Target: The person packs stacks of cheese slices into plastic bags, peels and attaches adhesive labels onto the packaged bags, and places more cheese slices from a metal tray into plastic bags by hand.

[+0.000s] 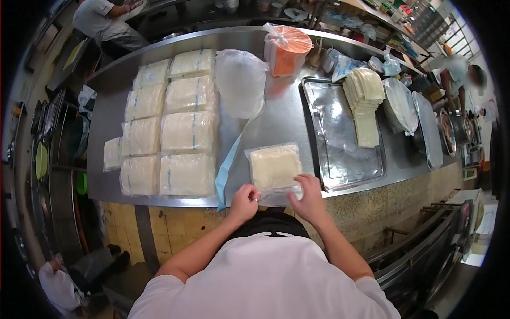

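In front of me on the steel table lies a clear plastic bag (274, 166) with a flat stack of pale, square dough-like sheets inside. Its loose end, crumpled and see-through, points toward my body. My left hand (246, 203) is closed in a pinch at the near left corner of that loose plastic. At the near right side, my right hand (309, 198) has its thumb and fingers on the bag's loose end. A light blue strip (228, 170) lies to the left of the bag and hangs over the table's near edge.
Several filled bags (187, 131) lie in two columns on the left. A translucent plastic sheet (240, 82) and a wrapped orange tub (287, 52) are at the back. To the right, a metal tray (340, 149) holds stacked pale sheets (364, 90). Other people work farther off.
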`<action>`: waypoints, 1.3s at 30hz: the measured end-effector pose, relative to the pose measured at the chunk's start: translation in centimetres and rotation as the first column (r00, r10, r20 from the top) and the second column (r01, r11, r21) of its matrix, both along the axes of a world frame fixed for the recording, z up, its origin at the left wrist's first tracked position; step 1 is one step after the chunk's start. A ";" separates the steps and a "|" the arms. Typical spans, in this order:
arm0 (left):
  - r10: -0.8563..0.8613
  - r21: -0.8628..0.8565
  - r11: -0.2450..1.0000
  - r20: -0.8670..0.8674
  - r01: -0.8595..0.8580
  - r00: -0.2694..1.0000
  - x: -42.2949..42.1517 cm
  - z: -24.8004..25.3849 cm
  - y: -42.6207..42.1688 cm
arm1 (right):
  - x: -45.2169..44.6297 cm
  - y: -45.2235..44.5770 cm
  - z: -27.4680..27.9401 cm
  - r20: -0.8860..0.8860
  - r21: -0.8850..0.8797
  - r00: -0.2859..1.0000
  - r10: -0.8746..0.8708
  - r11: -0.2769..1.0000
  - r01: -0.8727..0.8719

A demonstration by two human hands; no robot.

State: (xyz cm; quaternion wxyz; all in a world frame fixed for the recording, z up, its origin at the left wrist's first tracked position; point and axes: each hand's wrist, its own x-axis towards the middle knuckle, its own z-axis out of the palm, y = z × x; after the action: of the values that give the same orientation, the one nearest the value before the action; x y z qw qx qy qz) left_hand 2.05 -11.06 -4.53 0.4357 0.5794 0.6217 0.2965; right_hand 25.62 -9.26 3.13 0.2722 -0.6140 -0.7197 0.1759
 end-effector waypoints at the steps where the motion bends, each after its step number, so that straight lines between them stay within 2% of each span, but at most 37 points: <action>1: 0.078 -0.015 0.997 0.060 -0.077 0.995 0.2 0.3 -0.2 | -1.7 0.3 1.3 -0.015 -0.005 0.996 0.093 0.996 -0.093; 2: 0.093 0.036 0.994 0.149 -0.100 0.984 0.3 -0.8 -0.4 | -3.1 0.7 2.0 -0.029 -0.007 0.983 0.183 0.983 -0.183; 5: 0.214 0.003 0.971 0.418 -0.237 0.883 0.7 -1.5 0.1 | -5.9 2.5 -0.9 0.130 -0.084 0.946 0.298 0.954 -0.289; 6: 0.303 -0.141 0.953 0.437 -0.268 0.847 0.7 -1.9 0.3 | -6.1 3.4 -2.3 0.181 -0.147 0.924 0.336 0.938 -0.313; 8: 0.387 -0.214 0.922 0.539 -0.323 0.748 0.4 -3.4 1.1 | -6.8 5.3 -4.8 0.273 -0.269 0.867 0.418 0.898 -0.348; 9: 0.427 -0.253 0.904 0.584 -0.345 0.690 0.2 -3.8 1.5 | -7.3 5.8 -5.2 0.218 -0.270 0.901 0.375 0.910 -0.314; 11: 0.350 -0.179 0.936 0.404 -0.302 0.845 -0.2 -0.6 2.1 | -8.2 6.4 -5.6 0.108 -0.281 0.954 0.281 0.929 -0.242; 12: 0.306 -0.146 0.951 0.303 -0.274 0.902 -0.3 0.6 2.5 | -8.3 6.7 -4.9 0.101 -0.294 0.948 0.303 0.919 -0.262; 15: 0.196 0.310 0.938 -0.111 -0.154 0.974 -1.4 -0.5 3.3 | -8.9 7.7 -3.8 0.090 -0.356 0.931 0.355 0.884 -0.302; 20: 0.069 0.085 0.995 -0.168 -0.056 0.983 -3.3 -0.8 5.3 | -9.5 9.5 -4.4 0.100 -0.471 0.924 0.369 0.835 -0.283; 24: 0.005 -0.023 1.000 -0.275 -0.012 0.961 -3.8 -0.5 6.6 | -10.4 9.8 -4.3 0.071 -0.242 0.891 0.449 0.874 -0.421; 26: 0.021 0.000 1.000 -0.246 -0.022 0.969 -4.0 -1.3 6.8 | -10.9 9.7 -3.8 0.080 -0.137 0.866 0.494 0.866 -0.482; 30: 0.033 -0.037 0.999 -0.176 -0.040 0.984 -4.7 -1.6 7.5 | -10.9 11.9 -6.1 0.203 -0.187 0.790 0.578 0.815 -0.548; 33: 0.200 -0.028 0.979 -0.046 -0.202 0.979 -4.7 -0.6 7.6 | -11.3 13.2 -6.9 0.202 -0.229 0.769 0.606 0.793 -0.565; 36: 0.156 -0.009 0.988 -0.043 -0.157 0.987 -5.2 0.7 7.4 | -11.7 14.1 -7.6 0.208 -0.274 0.731 0.650 0.756 -0.595; 39: 0.025 0.017 1.000 -0.019 -0.025 0.999 -5.7 0.2 6.9 | -11.9 14.7 -8.0 0.181 -0.318 0.724 0.666 0.736 -0.598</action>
State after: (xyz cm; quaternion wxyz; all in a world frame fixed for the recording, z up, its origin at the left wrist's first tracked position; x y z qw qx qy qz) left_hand -3.64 -4.14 -4.30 0.4210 0.5780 0.6307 0.3015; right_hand 13.76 5.46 -4.91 0.0140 -0.3759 -0.8912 0.2535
